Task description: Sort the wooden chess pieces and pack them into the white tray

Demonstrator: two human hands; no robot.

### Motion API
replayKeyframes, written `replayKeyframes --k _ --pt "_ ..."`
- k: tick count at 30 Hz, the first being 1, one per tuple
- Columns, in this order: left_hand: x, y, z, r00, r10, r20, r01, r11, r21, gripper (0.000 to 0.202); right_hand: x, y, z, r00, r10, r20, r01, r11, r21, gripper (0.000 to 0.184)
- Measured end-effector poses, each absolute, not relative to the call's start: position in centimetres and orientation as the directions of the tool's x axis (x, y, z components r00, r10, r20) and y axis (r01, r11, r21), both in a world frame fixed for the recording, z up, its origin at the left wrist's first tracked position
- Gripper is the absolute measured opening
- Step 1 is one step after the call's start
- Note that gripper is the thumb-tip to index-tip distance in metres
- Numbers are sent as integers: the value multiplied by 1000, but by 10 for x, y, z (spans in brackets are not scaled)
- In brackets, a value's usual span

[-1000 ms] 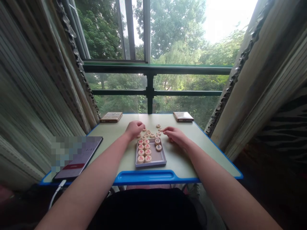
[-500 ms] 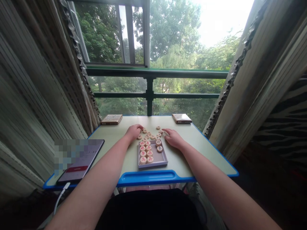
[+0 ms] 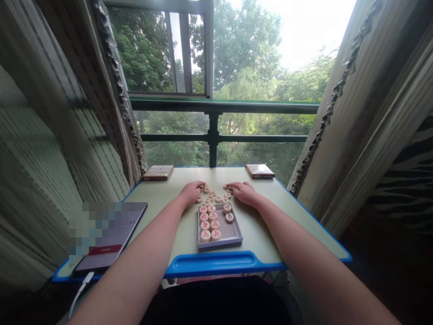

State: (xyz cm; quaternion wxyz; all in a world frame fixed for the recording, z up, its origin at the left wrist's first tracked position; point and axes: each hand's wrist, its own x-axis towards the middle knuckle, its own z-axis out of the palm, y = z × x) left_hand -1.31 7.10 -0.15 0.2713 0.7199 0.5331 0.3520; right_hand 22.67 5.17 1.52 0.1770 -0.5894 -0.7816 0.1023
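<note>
A shallow grey tray [image 3: 233, 232] lies near the front middle of the small table [image 3: 162, 203]. Several round wooden chess pieces with red or dark characters sit in the tray's far left part [image 3: 209, 221]. More loose pieces [image 3: 214, 197] lie scattered on the table just beyond the tray. My left hand [image 3: 192, 192] rests at the left side of this loose group, fingers curled over a few pieces. My right hand [image 3: 242, 192] lies at the right side, fingers stretched toward the pieces near it.
A phone [image 3: 108, 237] with a white cable lies at the table's front left. Two flat wooden boxes stand at the far corners, one left [image 3: 157, 172], one right [image 3: 260, 170]. A blue handle rim [image 3: 213, 262] edges the front. Curtains hang on both sides, a window railing behind.
Both hands have closed in slightly on the loose pieces from either side. The camera has shifted a little, so the table sits lower in view.
</note>
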Motion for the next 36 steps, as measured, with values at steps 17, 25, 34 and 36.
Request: replayKeyframes --k 17,25,34,36 --pt "-18 66 8 137 918 373 572 -381 727 35 226 45 18 -348 889 300 778 452 -438 27" --pt "-21 64 11 62 946 319 714 -265 648 38 224 32 24 -348 912 216 812 408 -417 26" --pt "-27 61 13 -64 947 313 705 -179 686 46 225 36 19 -253 932 259 820 349 -454 35" --pt "-27 60 15 -81 950 302 681 -169 713 46 226 36 18 -249 933 259 815 347 -464 29"
